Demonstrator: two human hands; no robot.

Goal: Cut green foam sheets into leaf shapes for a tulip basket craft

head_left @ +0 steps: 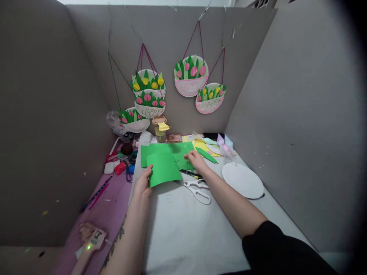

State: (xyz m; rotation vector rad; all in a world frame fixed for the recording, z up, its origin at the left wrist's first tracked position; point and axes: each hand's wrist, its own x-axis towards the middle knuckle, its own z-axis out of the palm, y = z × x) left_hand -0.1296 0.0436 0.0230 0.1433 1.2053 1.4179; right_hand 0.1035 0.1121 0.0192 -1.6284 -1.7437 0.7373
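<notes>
My left hand (143,183) pinches the left edge of a bright green paper sheet (164,170), which is raised and slightly curved. Under it, more green paper (153,149) lies on the table. My right hand (196,161) is closed at the right end of that lower paper, fingertips pressed together over the green; what they grip is too small to make out. White-handled scissors (197,191) lie just below the right hand, their blades partly beneath the held sheet. Dark pens (191,174) sit between the scissors and the paper. Pointed green paper leaves (207,155) rest to the right.
A white paper plate (243,180) lies at right. A lidded jar (160,131) stands behind the paper. Decorated half-plate baskets (190,87) hang along the grey partition (246,23). Craft supplies crowd the pink surface (114,198) at left, with a pink device (93,244) nearer me.
</notes>
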